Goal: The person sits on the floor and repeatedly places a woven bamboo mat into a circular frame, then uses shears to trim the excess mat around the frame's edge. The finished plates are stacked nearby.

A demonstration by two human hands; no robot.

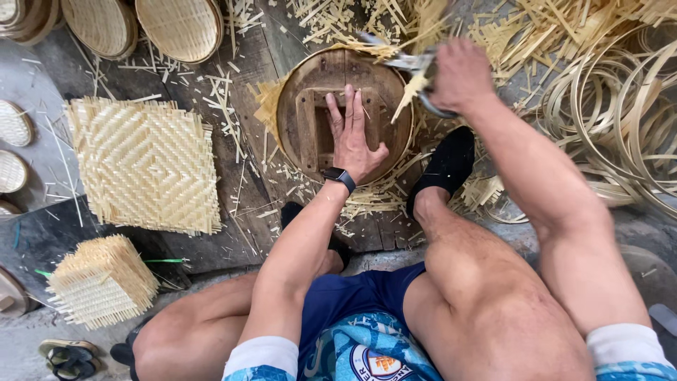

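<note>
A round wooden mould [310, 85] with a bamboo rim lies on the ground in front of me. My left hand [354, 134] rests flat on its wooden cross-frame, fingers spread, with a black watch on the wrist. At the mould's upper right edge my right hand [458, 74] grips a pair of metal shears [405, 62], which sit among pale bamboo strip ends [367, 48] sticking out over the rim. My two feet in black shoes [446, 166] are planted just below the mould.
A flat square woven bamboo mat [144, 164] lies at left, a stack of such mats [102, 281] below it. Finished round baskets [180, 27] sit top left. Bamboo hoops [613, 106] pile at right. Offcuts litter the ground. A sandal [69, 356] lies bottom left.
</note>
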